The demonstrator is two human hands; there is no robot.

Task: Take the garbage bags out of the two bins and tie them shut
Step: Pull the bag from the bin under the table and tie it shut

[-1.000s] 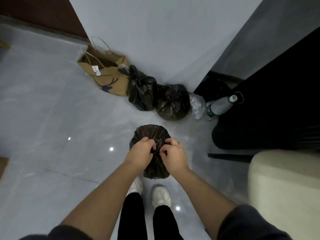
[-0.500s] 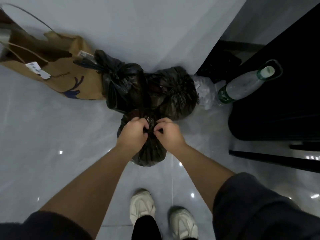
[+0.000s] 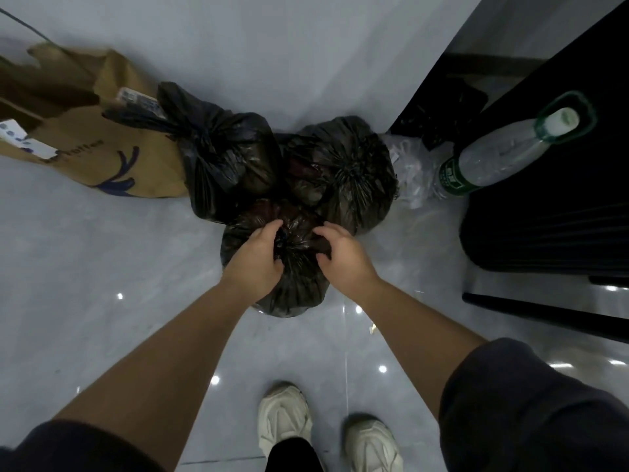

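- Where the front garbage bag [image 3: 289,287] rests on the floor [image 3: 102,267] against two other black garbage bags [image 3: 224,158], its gathered neck sits pinched between the left hand's [image 3: 255,260] curled fingers and thumb;
- the right hand [image 3: 343,257] curls over its top; whether it grips is unclear;
- three garbage bags; one paper bag [image 3: 102,155]; one plastic bottle [image 3: 493,155].

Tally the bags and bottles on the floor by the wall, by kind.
Black garbage bags: 3 (left, right, front)
Brown paper bag: 1
Clear plastic bag: 1
Plastic bottle: 1
Total: 6
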